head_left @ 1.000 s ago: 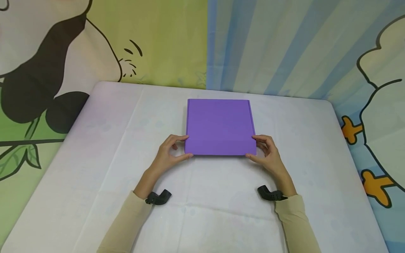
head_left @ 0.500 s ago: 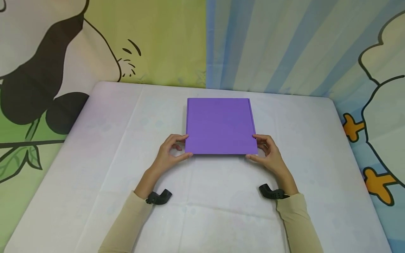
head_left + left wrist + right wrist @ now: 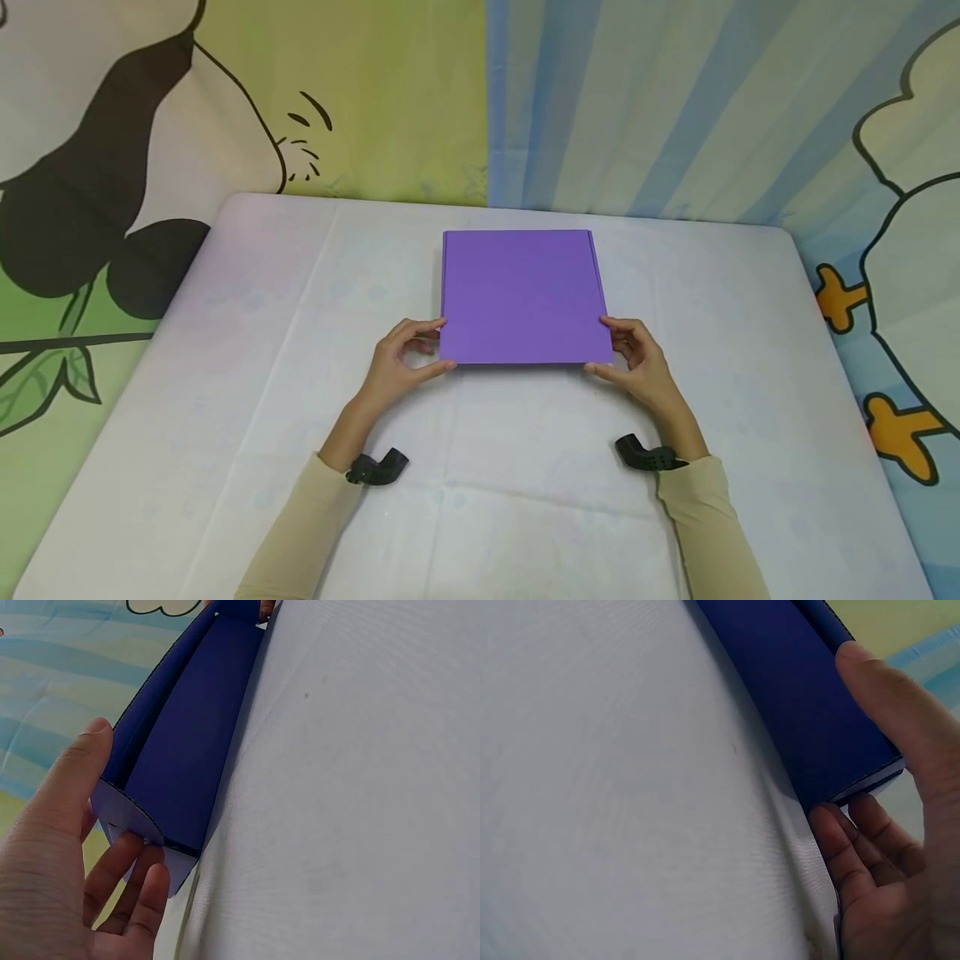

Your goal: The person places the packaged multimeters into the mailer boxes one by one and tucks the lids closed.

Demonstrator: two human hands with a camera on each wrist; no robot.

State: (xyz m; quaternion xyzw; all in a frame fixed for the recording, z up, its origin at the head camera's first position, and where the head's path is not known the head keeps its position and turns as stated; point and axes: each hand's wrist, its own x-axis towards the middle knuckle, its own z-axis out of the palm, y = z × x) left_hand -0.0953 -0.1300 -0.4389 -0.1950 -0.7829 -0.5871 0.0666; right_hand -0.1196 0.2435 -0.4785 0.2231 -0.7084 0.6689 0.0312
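Note:
A flat purple cardboard box point(image 3: 522, 292) lies at the middle of the table, its lid's front edge facing me. At the front left corner my left hand point(image 3: 393, 367) holds the lid, thumb at the front edge and fingers along the side. My right hand point(image 3: 641, 367) grips the front right corner in the same manner. In the left wrist view, a gap shows between the lid's front edge and the front wall point(image 3: 187, 742), and a side flap point(image 3: 131, 814) stands out by the fingers. The box's inside is hidden.
A white cloth covers the table point(image 3: 525, 517). Behind it hangs a cartoon-printed curtain point(image 3: 360, 100). Each wrist wears a black camera mount, one on the left point(image 3: 377, 467) and one on the right point(image 3: 647, 454).
The lid's front edge has risen very slightly, both hands keeping their hold at the corners. The head view has shifted a little.

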